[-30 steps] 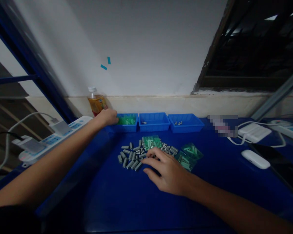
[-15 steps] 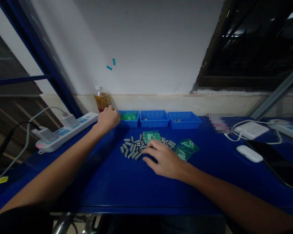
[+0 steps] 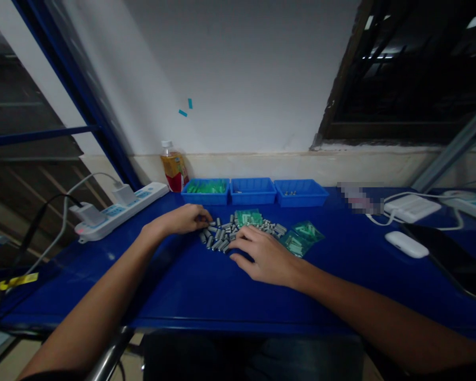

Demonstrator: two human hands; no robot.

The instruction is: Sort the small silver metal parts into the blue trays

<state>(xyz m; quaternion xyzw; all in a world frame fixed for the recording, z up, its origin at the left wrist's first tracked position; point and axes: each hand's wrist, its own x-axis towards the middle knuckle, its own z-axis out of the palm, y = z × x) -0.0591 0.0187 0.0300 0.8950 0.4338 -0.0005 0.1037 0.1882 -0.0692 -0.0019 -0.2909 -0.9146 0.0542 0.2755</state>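
Observation:
Several small silver metal cylinders (image 3: 221, 234) lie in a loose pile on the blue table (image 3: 206, 291). My left hand (image 3: 186, 218) is at the pile's left edge, its fingers curled down; what they hold, if anything, is hidden. At the near side of the pile rests my right hand (image 3: 264, 255), palm down, thumb and fingers apart, fingertips beside the cylinders. A green-tinted bag (image 3: 248, 217) with pale pieces lies at the back of the pile. More such bags (image 3: 303, 235) lie just right of it.
Behind stand a blue bin of green bags (image 3: 205, 199), a middle bin (image 3: 253, 199) and a right bin (image 3: 301, 200) with a few metal parts. A drink bottle (image 3: 174, 168) and power strip (image 3: 122, 211) are left; a white case (image 3: 406, 244) and phone (image 3: 452, 259) are right.
My left hand has come down from beside the bottle and left bin to the left edge of the cylinder pile. The right hand stays nearly in place. The view has shifted slightly.

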